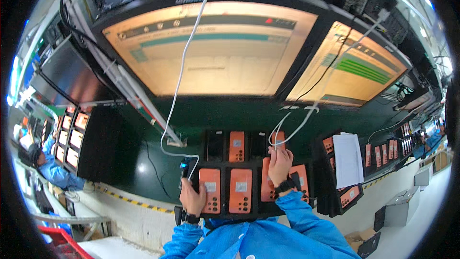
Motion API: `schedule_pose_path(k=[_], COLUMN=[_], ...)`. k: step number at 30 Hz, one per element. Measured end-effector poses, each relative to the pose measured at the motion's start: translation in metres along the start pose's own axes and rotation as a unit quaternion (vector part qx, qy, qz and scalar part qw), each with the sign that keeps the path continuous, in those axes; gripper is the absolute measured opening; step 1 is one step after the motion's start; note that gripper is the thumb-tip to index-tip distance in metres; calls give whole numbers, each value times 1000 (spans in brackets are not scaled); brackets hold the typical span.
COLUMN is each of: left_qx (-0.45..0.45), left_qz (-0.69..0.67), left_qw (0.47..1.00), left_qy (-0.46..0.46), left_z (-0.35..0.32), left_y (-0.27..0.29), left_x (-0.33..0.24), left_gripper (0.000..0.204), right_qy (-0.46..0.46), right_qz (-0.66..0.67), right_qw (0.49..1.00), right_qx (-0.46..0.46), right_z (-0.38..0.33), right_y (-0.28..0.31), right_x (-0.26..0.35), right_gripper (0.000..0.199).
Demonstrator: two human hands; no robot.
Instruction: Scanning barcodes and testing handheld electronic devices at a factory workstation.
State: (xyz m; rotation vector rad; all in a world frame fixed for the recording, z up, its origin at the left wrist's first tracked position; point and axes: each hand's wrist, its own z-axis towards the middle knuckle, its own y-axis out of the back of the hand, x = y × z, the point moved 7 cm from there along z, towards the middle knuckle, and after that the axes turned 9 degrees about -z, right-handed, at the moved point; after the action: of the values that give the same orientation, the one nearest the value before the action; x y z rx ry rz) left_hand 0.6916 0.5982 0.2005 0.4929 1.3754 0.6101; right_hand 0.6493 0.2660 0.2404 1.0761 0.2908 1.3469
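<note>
The left hand (192, 197) grips the left edge of a black tray (249, 211) of orange phones (240, 190), fingers curled around a small dark device (184, 169) with a white cable (179, 81). The right hand (280, 163) rests fingertips on a tilted orange phone (266, 187), loosely closed near two white plugs. The tray fills the dark green bench (143, 163); two glowing monitors (211, 48) loom close behind.

Illumination is moderate and uneven. The two large monitors (211, 48) emit a warm, slightly overexposed glow that washes out screen detail. A small specular highlight sits on the dark green bench surface (141, 168). Fisheye distortion bends straight edges toward the rim, where a black vignette closes the frame. Peripheral regions appear soft and blurred.
</note>
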Motion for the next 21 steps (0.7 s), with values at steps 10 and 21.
schedule_pose_path(k=[10, 21], left_qx=[13, 45], left_qz=[-5, -25], left_qw=[1000, 999], left_qy=[13, 16], left_z=[-31, -37], left_y=[34, 34], left_x=[17, 17], left_gripper=[37, 25], right_qy=[-260, -277], right_qz=[6, 23], right_qw=[964, 956], right_qx=[-61, 91], right_z=[-93, -123], right_y=[116, 118], right_x=[-136, -130], right_gripper=[41, 30])
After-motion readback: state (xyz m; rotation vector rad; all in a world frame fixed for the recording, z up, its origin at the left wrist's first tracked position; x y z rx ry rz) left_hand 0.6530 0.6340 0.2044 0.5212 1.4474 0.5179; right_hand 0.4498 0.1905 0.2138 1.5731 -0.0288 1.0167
